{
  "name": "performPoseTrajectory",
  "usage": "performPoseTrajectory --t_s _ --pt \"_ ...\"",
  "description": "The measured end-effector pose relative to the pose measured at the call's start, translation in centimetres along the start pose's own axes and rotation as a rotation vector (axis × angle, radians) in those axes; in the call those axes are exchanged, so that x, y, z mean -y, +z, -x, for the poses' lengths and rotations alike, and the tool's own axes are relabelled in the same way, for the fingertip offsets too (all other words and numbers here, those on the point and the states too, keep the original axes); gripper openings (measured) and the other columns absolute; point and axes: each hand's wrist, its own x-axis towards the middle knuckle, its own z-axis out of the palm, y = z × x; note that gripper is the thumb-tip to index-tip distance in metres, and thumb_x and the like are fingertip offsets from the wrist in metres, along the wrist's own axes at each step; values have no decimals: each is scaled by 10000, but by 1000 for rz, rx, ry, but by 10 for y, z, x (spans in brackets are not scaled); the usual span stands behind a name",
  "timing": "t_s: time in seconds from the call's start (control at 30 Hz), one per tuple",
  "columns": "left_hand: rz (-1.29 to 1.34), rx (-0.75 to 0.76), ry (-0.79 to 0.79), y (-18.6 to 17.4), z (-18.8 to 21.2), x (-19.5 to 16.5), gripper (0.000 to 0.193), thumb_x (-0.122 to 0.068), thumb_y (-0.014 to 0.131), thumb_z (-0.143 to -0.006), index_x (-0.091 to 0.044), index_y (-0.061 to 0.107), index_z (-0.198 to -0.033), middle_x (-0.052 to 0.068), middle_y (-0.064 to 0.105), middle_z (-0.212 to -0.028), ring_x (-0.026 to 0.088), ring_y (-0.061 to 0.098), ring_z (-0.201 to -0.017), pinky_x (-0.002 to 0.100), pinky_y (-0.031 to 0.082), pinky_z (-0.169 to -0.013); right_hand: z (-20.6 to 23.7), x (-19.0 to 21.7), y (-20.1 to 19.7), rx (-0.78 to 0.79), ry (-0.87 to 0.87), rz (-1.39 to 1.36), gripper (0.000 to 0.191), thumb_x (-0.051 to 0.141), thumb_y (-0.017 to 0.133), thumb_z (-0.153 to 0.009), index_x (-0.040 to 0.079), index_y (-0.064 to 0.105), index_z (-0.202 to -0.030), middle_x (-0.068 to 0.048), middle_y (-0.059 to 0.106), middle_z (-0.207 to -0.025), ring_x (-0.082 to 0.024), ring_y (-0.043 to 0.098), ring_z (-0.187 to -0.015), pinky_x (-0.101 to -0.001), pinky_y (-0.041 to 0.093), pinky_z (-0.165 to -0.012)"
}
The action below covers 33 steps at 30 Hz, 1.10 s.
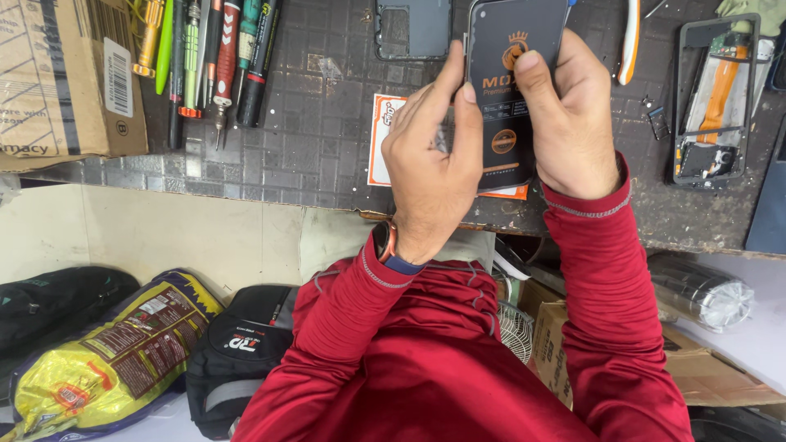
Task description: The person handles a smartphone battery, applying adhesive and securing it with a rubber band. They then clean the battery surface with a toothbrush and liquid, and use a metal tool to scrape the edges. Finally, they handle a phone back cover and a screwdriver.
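Observation:
Both hands hold a flat black packet (512,90) with gold print, upright over the dark work mat (295,131). My left hand (430,164) grips its left edge with the fingers curled and the index finger up along the side. My right hand (565,123) holds the right edge, thumb pressed on the front near the top. Under the packet lies a white and orange card (381,139), partly hidden. Both arms wear red sleeves, and a watch sits on my left wrist.
Several screwdrivers and pens (217,57) lie at the back left beside a cardboard box (65,74). A grey phone back cover (413,29) lies at the top centre. An opened phone frame (716,98) lies at right. Bags (115,352) sit below the bench edge.

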Motion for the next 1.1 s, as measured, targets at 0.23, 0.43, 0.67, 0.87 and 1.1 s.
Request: performPoseTrajectory --t_s 0.23,0.43,0.67,0.87,1.1 --pt "-140 -8 94 -2 -2 -5 394 -126 723 -1012 -32 617 -1380 96 747 -1182 194 692 -1099 288 528 -1007 1 3 -1 32 -56 135 274 217 556 -1221 -34 548 -1331 -56 669 -1271 -90 606 -1174 -245 490 -1073" --pt "-324 19 173 -9 -9 -7 459 -210 793 -950 -35 662 -1353 26 770 -1146 141 681 -1049 409 382 -1161 1 5 -2 54 -64 205 249 198 554 -1228 -33 545 -1323 -44 662 -1226 -83 590 -1133 -242 489 -1046" --pt "-458 20 286 -11 -12 -7 432 -234 788 -966 -33 668 -1329 29 757 -1224 153 661 -1113 533 198 -1249 1 10 -1 62 -78 215 240 194 543 -1243 -31 537 -1327 -44 663 -1231 -81 594 -1133 -237 489 -1045" --pt "-498 36 319 -11 -12 -7 460 -266 797 -966 -25 660 -1333 35 745 -1244 165 654 -1124 582 156 -1244 0 9 -2 49 -93 237 240 192 534 -1222 -24 528 -1326 -40 658 -1239 -82 594 -1145 -242 491 -1051" --pt "-368 61 292 -13 -13 -5 493 -226 811 -950 -39 630 -1368 30 755 -1214 161 665 -1117 498 235 -1250 4 1 -7 24 -60 129 217 176 533 -1238 -22 549 -1326 -31 657 -1231 -68 574 -1101 -234 492 -1040"
